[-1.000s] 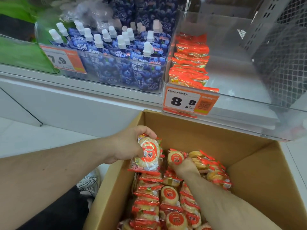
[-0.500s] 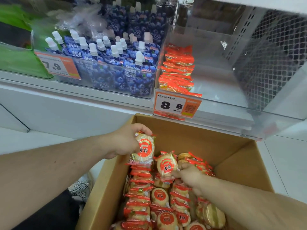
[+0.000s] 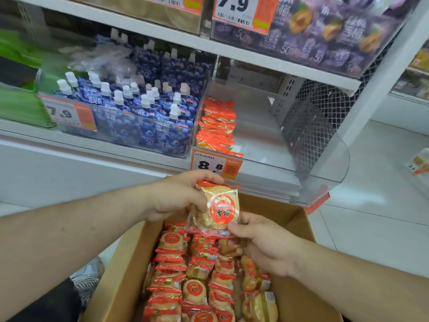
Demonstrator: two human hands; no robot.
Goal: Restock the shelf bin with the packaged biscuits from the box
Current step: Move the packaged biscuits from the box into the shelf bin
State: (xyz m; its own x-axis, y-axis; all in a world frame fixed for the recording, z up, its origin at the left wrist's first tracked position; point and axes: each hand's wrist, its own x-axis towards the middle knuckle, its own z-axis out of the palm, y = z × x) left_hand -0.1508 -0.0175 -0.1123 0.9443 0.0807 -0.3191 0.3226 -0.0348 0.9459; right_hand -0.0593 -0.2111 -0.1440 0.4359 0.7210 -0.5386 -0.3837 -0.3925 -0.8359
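red-labelled biscuit packet (image 3: 218, 209) pinched between both hands above box (image 3: 299, 226).

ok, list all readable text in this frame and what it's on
"7.9": orange price tag on the blue pouch bin.
"8.8": price tag on the biscuit bin.
"7.9": tag on the top shelf.
"雪饼": red disc on the biscuit pack held by the left hand and right hand.
"50%": blue pouches and purple packs.
Barcodes, small print and other Chinese lettering: too blurred.
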